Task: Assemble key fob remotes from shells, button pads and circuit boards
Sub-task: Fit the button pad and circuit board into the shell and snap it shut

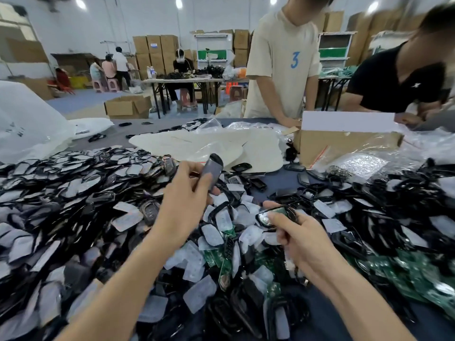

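Pinching a grey shell (209, 171) (rounded, matte, tipped upward) between thumb and curled fingers, the left hand (183, 198) hangs over the heap. The right hand (304, 242) grips a glossy black shell (264, 217) with a green board (279, 210) in it. Pads (197, 267) crowd under both hands, with loose boards (406, 274) right of the right hand; bare table (325, 316) shows beneath the right wrist

a grey shell (209, 172) tilts in the left hand (187, 193). the right hand (300, 239) pinches a black shell (264, 219) with a green circuit board (279, 211).
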Demonstrator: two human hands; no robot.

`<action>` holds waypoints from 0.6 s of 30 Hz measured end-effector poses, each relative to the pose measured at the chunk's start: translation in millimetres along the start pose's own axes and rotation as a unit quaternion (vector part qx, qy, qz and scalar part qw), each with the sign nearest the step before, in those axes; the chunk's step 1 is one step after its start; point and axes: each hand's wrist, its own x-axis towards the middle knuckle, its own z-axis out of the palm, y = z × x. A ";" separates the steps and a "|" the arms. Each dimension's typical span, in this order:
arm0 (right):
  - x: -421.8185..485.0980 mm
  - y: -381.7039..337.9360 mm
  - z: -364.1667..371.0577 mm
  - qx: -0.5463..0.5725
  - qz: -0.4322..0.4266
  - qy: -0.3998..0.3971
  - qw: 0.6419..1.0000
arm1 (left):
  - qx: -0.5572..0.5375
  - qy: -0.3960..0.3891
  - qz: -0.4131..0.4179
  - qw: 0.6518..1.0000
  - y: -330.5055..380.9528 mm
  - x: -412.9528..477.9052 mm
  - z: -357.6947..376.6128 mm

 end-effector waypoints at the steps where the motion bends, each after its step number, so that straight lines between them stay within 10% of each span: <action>1: -3.8 0.0 -6.3 -0.012 -0.004 0.002 1.000 | -0.012 -0.015 0.013 1.000 -0.7 -13.7 17.5; 18: -18.3 9.4 -32.8 -0.064 -0.075 -0.016 0.995 | -0.001 -0.013 0.073 0.997 -16.8 -68.1 107.4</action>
